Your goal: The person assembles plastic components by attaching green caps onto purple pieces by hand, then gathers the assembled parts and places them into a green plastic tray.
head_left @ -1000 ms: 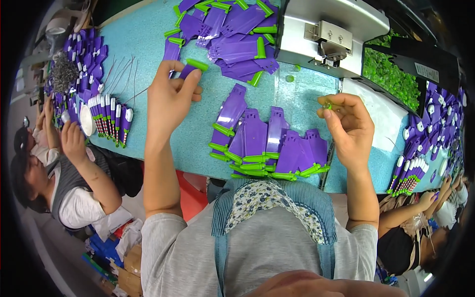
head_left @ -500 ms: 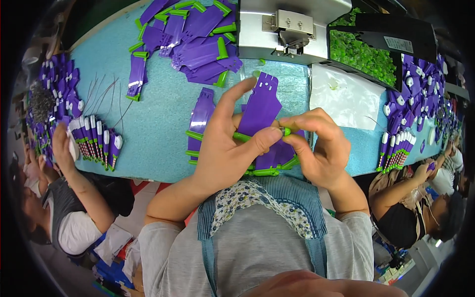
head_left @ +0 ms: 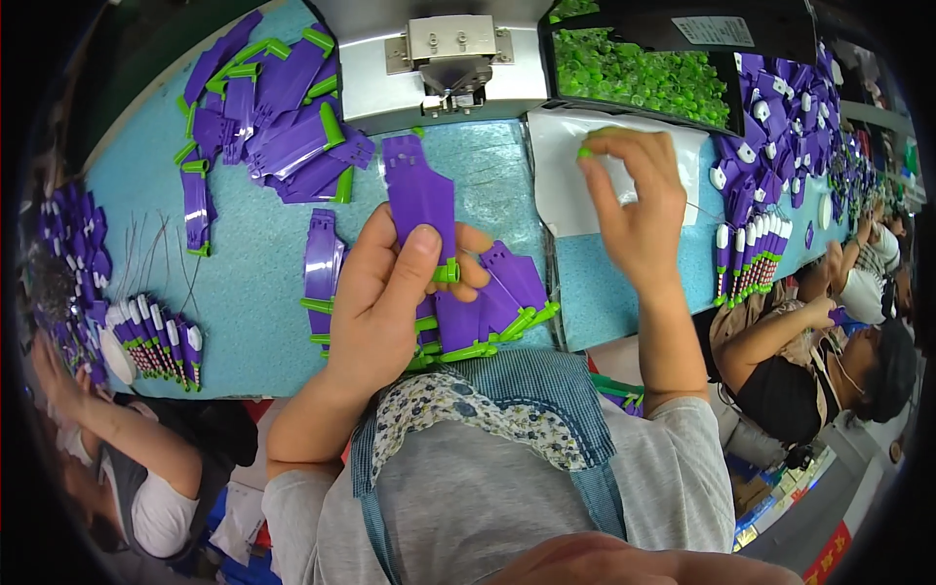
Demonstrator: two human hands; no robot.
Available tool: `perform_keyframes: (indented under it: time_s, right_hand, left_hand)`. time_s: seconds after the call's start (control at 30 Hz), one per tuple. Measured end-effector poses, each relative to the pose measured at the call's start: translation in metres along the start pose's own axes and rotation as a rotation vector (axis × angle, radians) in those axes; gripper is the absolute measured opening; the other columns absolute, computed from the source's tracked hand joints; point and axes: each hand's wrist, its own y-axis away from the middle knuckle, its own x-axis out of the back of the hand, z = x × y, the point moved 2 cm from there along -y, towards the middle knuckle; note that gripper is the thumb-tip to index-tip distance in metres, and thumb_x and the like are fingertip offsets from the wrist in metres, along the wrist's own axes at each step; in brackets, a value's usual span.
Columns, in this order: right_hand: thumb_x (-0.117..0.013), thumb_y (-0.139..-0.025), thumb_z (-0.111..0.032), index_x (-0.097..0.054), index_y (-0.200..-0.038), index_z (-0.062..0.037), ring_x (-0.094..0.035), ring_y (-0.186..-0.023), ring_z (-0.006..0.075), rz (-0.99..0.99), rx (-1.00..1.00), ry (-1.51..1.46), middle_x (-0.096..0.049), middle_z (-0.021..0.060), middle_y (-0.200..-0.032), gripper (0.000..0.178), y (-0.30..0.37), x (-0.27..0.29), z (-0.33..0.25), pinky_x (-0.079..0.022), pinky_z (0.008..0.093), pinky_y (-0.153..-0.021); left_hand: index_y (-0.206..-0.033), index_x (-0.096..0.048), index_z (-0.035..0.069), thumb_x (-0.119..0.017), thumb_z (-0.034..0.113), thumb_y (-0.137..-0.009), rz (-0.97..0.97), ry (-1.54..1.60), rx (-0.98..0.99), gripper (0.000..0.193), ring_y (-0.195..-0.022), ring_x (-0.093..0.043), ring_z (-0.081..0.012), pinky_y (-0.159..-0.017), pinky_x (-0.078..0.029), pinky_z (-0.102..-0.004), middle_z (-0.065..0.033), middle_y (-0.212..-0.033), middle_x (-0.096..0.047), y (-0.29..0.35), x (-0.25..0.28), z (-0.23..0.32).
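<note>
Your left hand [head_left: 385,302] is closed around a flat purple plastic handle piece [head_left: 421,200], thumb pressed on its face and fingers curled behind, holding it upright above the turquoise table mat [head_left: 244,292]. At the piece's lower end, just by your thumb tip, sits a small green plastic clip [head_left: 447,272]. Your right hand [head_left: 639,210] is raised well apart from the left, over a white plastic sheet [head_left: 561,175], with thumb and forefinger pinched on a tiny green plastic bead-like part [head_left: 585,151]; the other fingers are loosely bent.

Below your left hand, near the table's front edge, lies a row of finished purple pieces with green clips [head_left: 487,312], some hidden under your palm. A single curved purple strip [head_left: 322,258] lies just left of your wrist. Farther up on your left a loose heap of purple pieces with green ends [head_left: 283,117] spreads across the mat. Straight ahead stands a grey metal press fixture [head_left: 448,54], and to its right a black tray filled with small green parts [head_left: 643,73].

On your far right, purple and white pen-like tools [head_left: 751,253] stand in a row, with more purple parts piled behind them. A similar row [head_left: 156,336] stands on your far left. Another person's arm [head_left: 780,331] reaches in at the right, and a second person's arm [head_left: 107,419] at the lower left.
</note>
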Motion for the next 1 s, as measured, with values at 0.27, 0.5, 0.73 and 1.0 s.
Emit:
perform_keyframes:
  time_s: [0.27,0.5,0.73,1.0]
  right_hand:
    - [-0.071,-0.075,0.0,-0.067,-0.09,-0.0029,-0.055,-0.087,0.0249,0.04,0.065,0.107,-0.065,0.0064,-0.093,0.015,-0.003,-0.001,0.013,-0.043,0.0337,-0.077]
    - [-0.073,-0.078,-0.004,-0.069,-0.093,-0.0005,-0.054,-0.095,0.0201,-0.154,-0.219,-0.821,-0.066,0.0097,-0.099,0.016,0.015,0.006,-0.038,-0.041,0.0311,-0.086]
    - [-0.075,-0.077,-0.007,-0.069,-0.089,-0.0017,-0.055,-0.088,0.0186,-0.209,-0.156,-0.798,-0.066,0.0089,-0.093,0.014,0.019,-0.003,-0.056,-0.042,0.0296,-0.08]
    - [-0.077,-0.074,-0.005,-0.068,-0.081,-0.0043,-0.055,-0.079,0.0157,-0.344,-0.302,-0.944,-0.066,0.0045,-0.083,0.011,0.036,-0.022,-0.062,-0.044,0.0274,-0.072]
  left_hand:
    - [-0.118,-0.049,0.003,-0.05,0.01,-0.099,-0.044,-0.067,-0.075,0.021,-0.079,-0.055,-0.0072,-0.068,-0.045,-0.0208,-0.003,-0.096,-0.06,0.004,-0.006,-0.001]
    - [-0.115,-0.053,-0.002,-0.061,-0.006,-0.089,-0.017,0.034,-0.269,0.027,-0.097,-0.062,-0.0119,-0.084,-0.05,-0.0245,-0.0087,-0.105,-0.066,0.005,-0.003,-0.007]
    - [-0.112,-0.054,-0.003,-0.063,-0.005,-0.088,-0.001,-0.042,-0.291,0.025,-0.091,-0.064,-0.0122,-0.082,-0.05,-0.0242,-0.0088,-0.1,-0.068,0.015,-0.001,-0.004]
    - [-0.11,-0.056,-0.003,-0.063,-0.006,-0.087,-0.009,-0.049,-0.193,0.024,-0.09,-0.065,-0.0122,-0.08,-0.051,-0.0251,-0.0089,-0.099,-0.068,0.021,0.016,-0.006]
